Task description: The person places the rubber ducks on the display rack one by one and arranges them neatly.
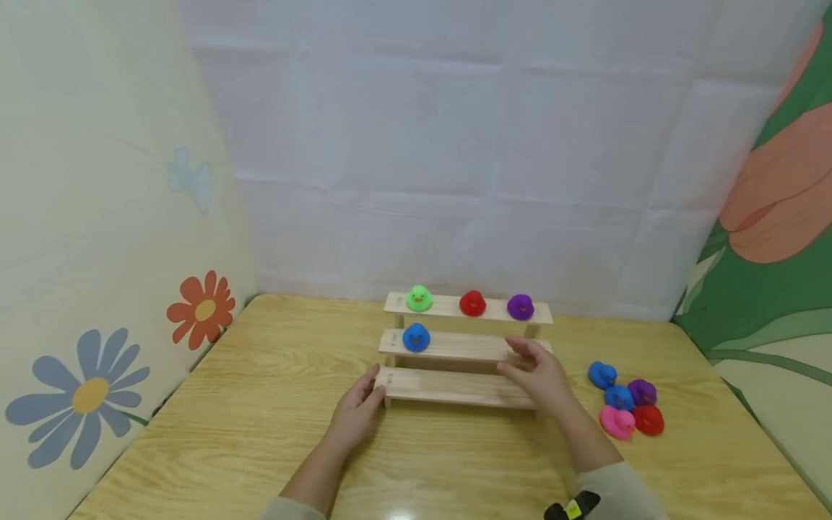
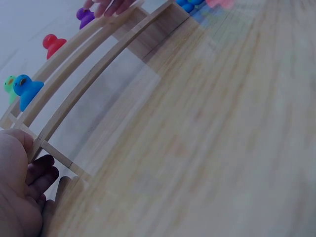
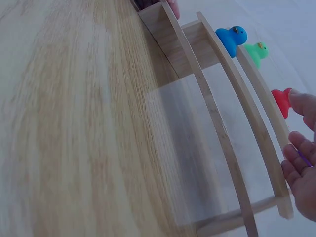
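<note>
Wood-grain bench, white sheet behind, flower-print walls both sides. Three-step wooden rack mid-bench. Left hand touches bottom step's left end, fingers relaxed; right hand w/ loose fingers on rack's right end, gripping nothing. Blue duck on middle step.

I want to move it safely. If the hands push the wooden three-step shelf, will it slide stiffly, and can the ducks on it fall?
The wooden shelf looks rigid, so it would probably slide as one piece on the smooth table. It seems light. The green duck and blue duck stand loose, so a jerk might tip them.
</note>
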The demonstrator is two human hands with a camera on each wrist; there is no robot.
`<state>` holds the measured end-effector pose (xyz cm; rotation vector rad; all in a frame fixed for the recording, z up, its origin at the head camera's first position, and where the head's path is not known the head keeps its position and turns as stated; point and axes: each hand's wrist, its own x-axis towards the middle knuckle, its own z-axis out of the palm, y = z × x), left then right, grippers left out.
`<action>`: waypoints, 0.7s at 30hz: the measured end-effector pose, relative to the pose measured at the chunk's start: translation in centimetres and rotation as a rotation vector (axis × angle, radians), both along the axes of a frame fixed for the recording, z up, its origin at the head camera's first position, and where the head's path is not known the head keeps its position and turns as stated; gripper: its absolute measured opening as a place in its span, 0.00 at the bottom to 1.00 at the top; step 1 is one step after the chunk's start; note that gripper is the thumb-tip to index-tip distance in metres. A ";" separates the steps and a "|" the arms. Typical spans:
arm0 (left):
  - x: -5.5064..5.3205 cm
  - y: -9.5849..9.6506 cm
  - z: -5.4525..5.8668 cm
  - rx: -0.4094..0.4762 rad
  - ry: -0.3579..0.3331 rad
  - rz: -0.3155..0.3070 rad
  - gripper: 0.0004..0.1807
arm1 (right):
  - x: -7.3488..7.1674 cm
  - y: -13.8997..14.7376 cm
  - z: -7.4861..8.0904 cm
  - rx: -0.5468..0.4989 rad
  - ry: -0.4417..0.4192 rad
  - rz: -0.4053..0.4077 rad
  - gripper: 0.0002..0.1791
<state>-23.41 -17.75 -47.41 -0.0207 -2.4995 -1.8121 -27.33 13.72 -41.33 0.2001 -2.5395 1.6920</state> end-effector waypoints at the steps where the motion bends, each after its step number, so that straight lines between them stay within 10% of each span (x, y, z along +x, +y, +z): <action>1: 0.0 0.0 0.0 0.003 -0.001 0.000 0.30 | 0.1 0.3 0.0 -0.001 -0.001 -0.003 0.30; 21: 0.0 0.0 -0.1 -0.001 0.006 -0.003 0.30 | 3.6 6.1 -0.3 0.071 -0.060 -0.160 0.31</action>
